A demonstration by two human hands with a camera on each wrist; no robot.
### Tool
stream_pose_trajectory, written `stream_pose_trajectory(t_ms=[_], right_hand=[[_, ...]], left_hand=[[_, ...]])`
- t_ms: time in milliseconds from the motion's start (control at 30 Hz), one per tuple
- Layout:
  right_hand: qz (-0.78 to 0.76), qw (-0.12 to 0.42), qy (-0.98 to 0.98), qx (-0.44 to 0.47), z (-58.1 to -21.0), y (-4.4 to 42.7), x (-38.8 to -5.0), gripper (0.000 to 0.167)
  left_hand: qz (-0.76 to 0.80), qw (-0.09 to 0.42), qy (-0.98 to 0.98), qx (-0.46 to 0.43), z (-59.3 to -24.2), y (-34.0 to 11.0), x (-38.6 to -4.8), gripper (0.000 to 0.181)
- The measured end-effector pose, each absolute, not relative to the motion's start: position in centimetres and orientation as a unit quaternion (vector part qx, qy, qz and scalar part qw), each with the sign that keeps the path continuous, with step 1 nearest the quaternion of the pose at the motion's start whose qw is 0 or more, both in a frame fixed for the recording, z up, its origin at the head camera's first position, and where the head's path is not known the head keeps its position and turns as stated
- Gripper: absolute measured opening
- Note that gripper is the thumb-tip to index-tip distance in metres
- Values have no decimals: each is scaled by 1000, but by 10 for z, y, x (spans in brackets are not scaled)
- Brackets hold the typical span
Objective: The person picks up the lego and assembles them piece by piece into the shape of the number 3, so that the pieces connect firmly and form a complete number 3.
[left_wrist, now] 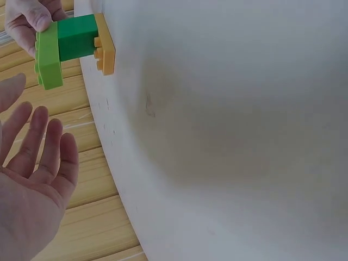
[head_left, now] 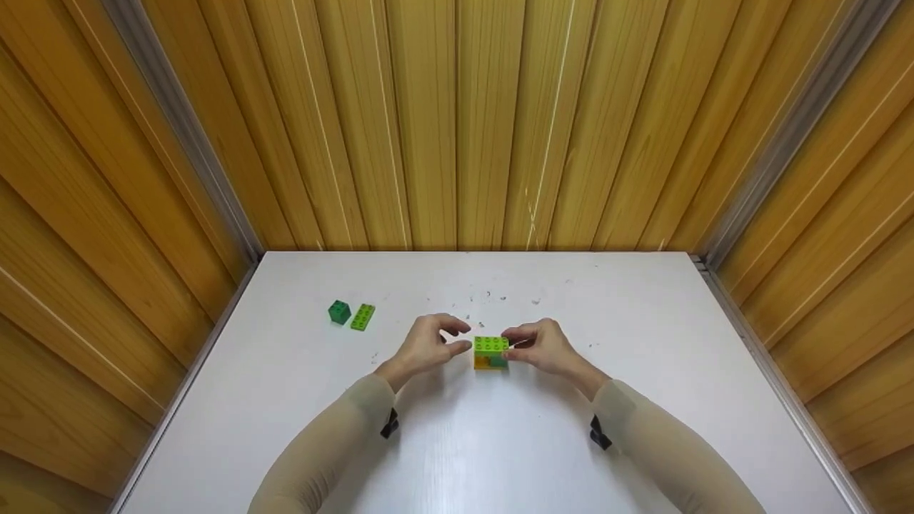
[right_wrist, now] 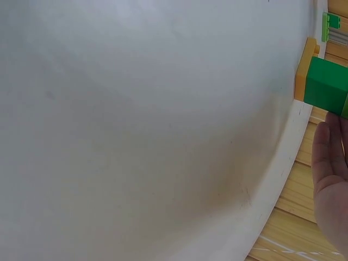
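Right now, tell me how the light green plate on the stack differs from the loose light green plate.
The stacked plate sits raised on a dark green block; the loose plate lies on the table.
The right hand holds the stacked plate; no hand touches the loose plate.
In the head view, the stacked plate runs crosswise; the loose plate points away at a slant.
Both are light green and studded.

There are two green bricks (head_left: 339, 312) (left_wrist: 77, 38), two lime plates (head_left: 363, 317) (head_left: 491, 344) and one orange plate (left_wrist: 109, 54).

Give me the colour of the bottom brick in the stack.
Yellow-orange; the bottom brick shows best in the left wrist view.
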State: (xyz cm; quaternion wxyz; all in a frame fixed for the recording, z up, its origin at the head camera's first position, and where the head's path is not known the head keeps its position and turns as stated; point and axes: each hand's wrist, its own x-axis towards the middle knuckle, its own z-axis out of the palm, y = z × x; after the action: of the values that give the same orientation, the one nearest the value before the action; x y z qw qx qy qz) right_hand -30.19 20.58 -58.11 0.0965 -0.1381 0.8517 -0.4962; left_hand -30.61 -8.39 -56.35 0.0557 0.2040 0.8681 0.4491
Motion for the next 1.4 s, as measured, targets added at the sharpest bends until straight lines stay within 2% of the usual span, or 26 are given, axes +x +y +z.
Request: stream_pose_trajectory(t_ms=[500,733,1233,1400], right_hand=[[-500,95,845,-162,-581,205,-302,44],[-500,101,848,-144,-578,204,-302,46],[-501,110,849,-128,-576,204,-303,46],[-491,103,854,-136,-577,204,-303,44]], left_hand=[[426,43,883,194,-562,-107,-311,34],[413,49,892,178,-560,-119,-313,37],[410,27,899,149,-553,-148,-311,33],[402,4,903,149,-554,-160,-313,35]])
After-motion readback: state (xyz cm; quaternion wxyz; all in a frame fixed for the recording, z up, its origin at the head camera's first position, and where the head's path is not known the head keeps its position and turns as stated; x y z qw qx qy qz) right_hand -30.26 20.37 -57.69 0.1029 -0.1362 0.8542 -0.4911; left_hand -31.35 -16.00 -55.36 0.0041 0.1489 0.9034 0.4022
